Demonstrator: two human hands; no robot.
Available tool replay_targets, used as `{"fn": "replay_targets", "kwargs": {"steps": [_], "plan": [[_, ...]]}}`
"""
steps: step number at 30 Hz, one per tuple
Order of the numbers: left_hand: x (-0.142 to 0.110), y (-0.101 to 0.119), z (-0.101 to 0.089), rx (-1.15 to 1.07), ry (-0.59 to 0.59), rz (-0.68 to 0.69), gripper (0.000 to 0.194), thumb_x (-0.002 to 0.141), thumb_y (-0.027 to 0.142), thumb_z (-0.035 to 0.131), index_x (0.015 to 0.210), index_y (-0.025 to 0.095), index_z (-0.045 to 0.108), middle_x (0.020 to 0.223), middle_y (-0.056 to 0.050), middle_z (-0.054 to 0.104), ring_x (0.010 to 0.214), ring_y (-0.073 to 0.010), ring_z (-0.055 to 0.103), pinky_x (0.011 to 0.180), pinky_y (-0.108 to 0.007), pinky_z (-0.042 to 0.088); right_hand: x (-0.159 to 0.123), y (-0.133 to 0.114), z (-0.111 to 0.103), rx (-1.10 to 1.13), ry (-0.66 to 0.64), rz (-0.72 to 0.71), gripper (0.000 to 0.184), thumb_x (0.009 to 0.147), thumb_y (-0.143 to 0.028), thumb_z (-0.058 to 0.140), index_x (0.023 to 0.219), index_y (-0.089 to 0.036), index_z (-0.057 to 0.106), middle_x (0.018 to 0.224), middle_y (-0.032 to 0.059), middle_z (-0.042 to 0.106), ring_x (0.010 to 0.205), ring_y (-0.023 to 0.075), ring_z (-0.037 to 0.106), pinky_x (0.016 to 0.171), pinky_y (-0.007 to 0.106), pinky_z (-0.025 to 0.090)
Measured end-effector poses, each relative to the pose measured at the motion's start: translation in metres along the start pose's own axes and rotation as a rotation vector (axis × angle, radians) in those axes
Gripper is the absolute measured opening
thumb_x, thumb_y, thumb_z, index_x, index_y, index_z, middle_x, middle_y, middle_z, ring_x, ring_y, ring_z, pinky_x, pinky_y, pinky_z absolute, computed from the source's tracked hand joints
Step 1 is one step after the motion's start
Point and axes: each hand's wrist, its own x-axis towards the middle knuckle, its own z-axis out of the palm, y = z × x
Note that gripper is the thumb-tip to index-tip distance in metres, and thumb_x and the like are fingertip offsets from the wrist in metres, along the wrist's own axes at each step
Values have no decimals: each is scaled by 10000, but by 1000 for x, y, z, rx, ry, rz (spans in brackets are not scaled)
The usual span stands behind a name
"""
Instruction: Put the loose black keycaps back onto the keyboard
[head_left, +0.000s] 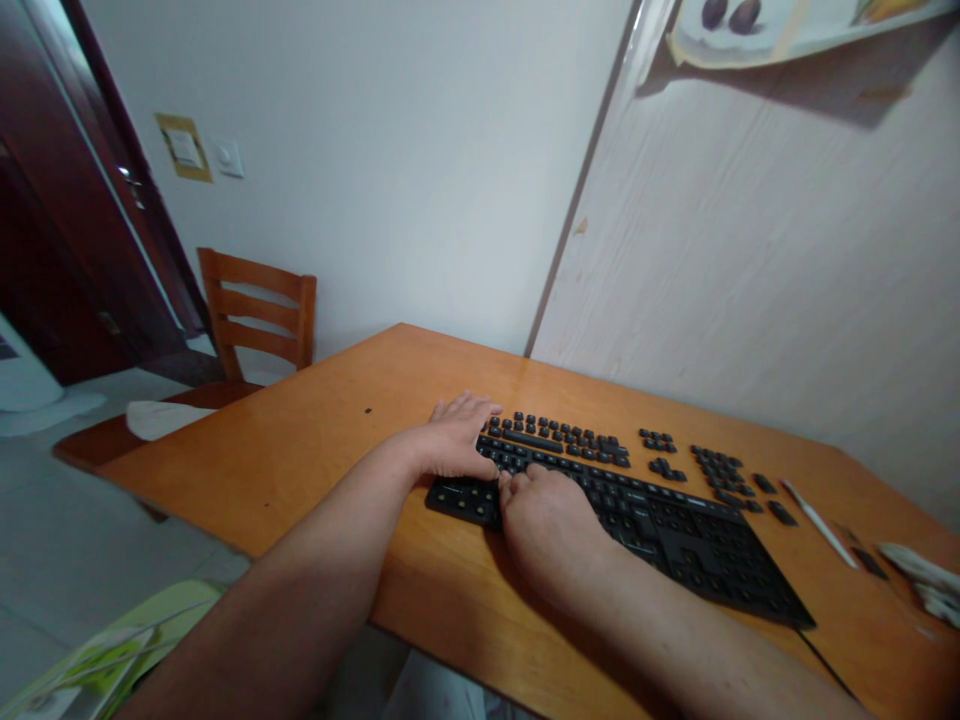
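Wooden chair [259, 312] far left. Left hand [459, 440] over left end of black keyboard [679, 545], thumb and fingers apart. Right hand [551, 515] just right of it, fingertips bunched at the keys; can't tell if they pinch anything. Keyboard's on the table [315, 430], extending near right. Loose keycaps [534, 440] along its far side. White stick [821, 527] further right.

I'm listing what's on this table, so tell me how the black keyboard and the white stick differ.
The keyboard is black; the stick is white. The keyboard is long and broad, while the stick is shorter and slim. The left hand and right hand are at the keyboard; neither touches the stick. Both things lie on the wooden table.
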Motion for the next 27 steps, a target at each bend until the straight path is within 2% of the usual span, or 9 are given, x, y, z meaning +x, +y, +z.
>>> {"fn": "replay_targets", "kwargs": {"steps": [10,14,21,27], "plan": [[1,-1,4,11,-18,8,933,631,510,713,1449,245,353,1576,-120,306,1475,-380,178,1181,-571,148,0,2,4,43,-2,-10,276,884,-126,483,1035,-96,712,938,157,723,815,251,621,673,344,449],[0,0,1,8,12,28,929,640,482,710,1458,239,342,1585,-115,290,1483,-372,154,1186,-560,141,-1,7,5,51,33,-22,293,880,-137,463,1043,-108,705,960,141,724,815,255,626,680,351,457],[-1,-3,-6,-68,80,71,749,699,396,660,1394,242,426,1483,-95,428,1406,-313,334,1152,-464,283,-7,27,-12,94,50,41,296,926,-212,428,1006,-191,712,878,83,734,786,242,660,686,335,458],[-1,-5,-5,-85,98,78,720,688,341,652,1371,224,457,1429,-106,478,1361,-316,386,1130,-476,312,-11,30,-19,150,10,15,334,915,-212,415,1029,-228,728,898,69,748,807,235,684,719,333,472]]}}
